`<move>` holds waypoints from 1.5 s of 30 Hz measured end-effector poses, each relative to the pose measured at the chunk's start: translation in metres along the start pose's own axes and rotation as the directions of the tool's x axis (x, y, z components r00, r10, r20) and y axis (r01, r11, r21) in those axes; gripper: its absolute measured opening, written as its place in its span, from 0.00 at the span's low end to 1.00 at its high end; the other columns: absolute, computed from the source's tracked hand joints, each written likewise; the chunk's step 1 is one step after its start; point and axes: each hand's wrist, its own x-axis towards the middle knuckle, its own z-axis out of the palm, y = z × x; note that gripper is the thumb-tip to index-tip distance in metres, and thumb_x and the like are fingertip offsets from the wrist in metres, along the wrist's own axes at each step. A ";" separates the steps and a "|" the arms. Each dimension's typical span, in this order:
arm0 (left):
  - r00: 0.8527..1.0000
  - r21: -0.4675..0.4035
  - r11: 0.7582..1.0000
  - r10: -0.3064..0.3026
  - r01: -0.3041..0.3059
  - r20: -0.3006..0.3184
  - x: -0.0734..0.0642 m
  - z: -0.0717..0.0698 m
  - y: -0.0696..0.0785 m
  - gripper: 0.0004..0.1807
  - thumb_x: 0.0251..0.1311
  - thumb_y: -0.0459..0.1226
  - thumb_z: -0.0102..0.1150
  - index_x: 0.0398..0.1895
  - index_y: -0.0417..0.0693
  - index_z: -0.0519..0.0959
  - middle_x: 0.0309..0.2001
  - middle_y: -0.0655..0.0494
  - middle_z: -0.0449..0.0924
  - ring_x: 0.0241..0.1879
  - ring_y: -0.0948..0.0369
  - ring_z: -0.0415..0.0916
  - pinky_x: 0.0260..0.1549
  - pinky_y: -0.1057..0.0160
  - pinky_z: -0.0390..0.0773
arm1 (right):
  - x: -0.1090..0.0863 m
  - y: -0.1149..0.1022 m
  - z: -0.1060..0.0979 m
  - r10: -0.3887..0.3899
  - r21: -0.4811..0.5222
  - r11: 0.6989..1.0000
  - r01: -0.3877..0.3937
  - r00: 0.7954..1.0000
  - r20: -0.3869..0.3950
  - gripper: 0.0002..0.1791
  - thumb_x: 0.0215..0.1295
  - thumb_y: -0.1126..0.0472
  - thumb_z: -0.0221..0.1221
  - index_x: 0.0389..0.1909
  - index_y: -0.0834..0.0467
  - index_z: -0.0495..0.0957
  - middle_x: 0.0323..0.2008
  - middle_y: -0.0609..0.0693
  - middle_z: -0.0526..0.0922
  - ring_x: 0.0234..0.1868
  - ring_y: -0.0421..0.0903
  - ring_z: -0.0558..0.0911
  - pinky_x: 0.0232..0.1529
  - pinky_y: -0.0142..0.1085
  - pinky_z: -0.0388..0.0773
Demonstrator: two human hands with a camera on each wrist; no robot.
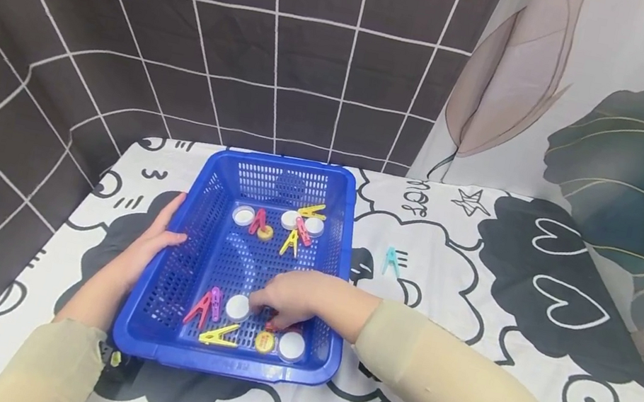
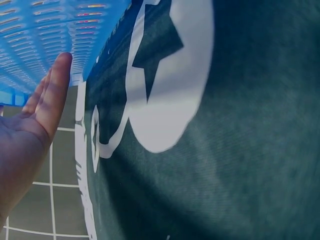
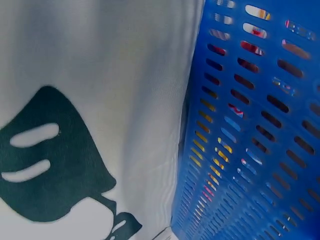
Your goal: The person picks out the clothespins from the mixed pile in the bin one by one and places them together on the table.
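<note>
A blue plastic basket (image 1: 225, 363) holds clothespins and round caps. My left hand (image 1: 149, 246) holds its left rim, thumb over the edge and the other fingers along the outer wall; the left wrist view shows the hand (image 2: 37, 117) against that wall. Inside the basket's near right part, my right hand (image 1: 289, 296) points downward with bent fingers. Beneath it lies a red clothespin (image 1: 294, 328), partly covered; whether the fingers pinch it is hidden. Beside the fingertips is a white cap (image 1: 238, 307). In the right wrist view, the basket wall (image 3: 255, 115) blocks the hand.
A turquoise clothespin (image 1: 392, 261) lies on the patterned cloth (image 1: 442, 251) right of the basket. Inside, a yellow clothespin (image 1: 218, 334), a purple one (image 1: 215, 304) and a yellow cap (image 1: 265, 342) lie near the front; several more pieces lie farther back. A dark tiled-pattern curtain (image 1: 315, 56) hangs behind.
</note>
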 end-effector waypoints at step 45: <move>1.000 -0.029 0.999 -0.023 0.022 -0.018 0.002 0.001 0.000 0.42 0.63 0.30 0.34 0.74 0.59 0.28 0.73 0.40 0.30 0.68 0.36 0.42 0.48 0.71 0.72 | 0.002 0.002 0.000 0.042 0.027 0.999 -0.044 0.996 0.083 0.34 0.53 0.53 0.67 0.63 0.41 0.69 0.51 0.43 0.79 0.52 0.43 0.76 0.58 0.36 0.70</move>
